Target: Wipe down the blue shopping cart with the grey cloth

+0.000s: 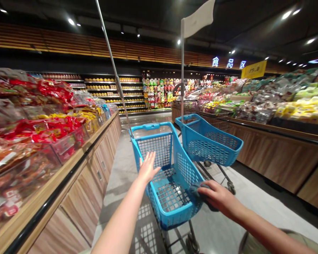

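Note:
A blue plastic shopping cart stands right in front of me in a store aisle, its basket holding nothing. My left hand hovers flat over the cart's left rim with fingers stretched out and nothing in it. My right hand presses a dark grey-blue cloth against the cart's right rim, fingers curled over it. A second blue cart stands just beyond to the right, carrying a pole with a white flag.
A wooden display counter with bins of red and yellow packaged snacks runs along the left. Another wooden counter with packaged goods lines the right. Stocked shelves stand at the far end. A slanted metal pole rises from the near cart.

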